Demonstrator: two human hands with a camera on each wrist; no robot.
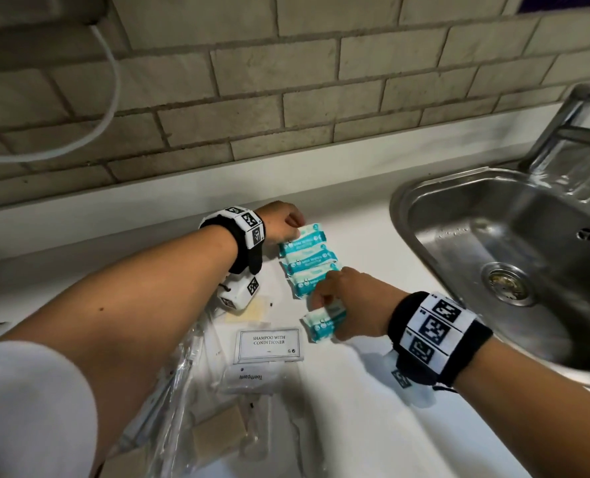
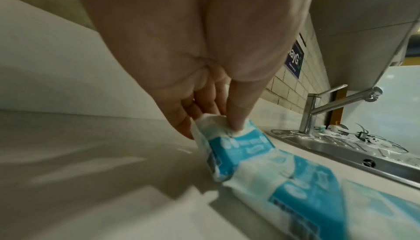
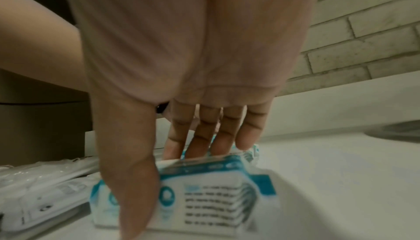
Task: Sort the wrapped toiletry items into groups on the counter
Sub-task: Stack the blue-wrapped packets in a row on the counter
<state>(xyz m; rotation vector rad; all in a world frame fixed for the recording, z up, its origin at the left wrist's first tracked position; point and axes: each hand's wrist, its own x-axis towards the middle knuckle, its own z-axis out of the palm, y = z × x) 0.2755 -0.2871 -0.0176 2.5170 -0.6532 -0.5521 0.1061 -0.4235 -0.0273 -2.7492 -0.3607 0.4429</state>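
While the left hand pinches the row's far packet, only the right-wrist view shows the right hand gripping printed wipes.

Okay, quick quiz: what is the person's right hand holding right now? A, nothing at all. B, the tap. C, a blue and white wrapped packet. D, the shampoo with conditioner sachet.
C: the right hand grips a blue and white wrapped packet between thumb and fingers, near the end of the packet row.

packets: teal-and-white | counter: white | wall tiles: probably beige brick pattern | sink: silver
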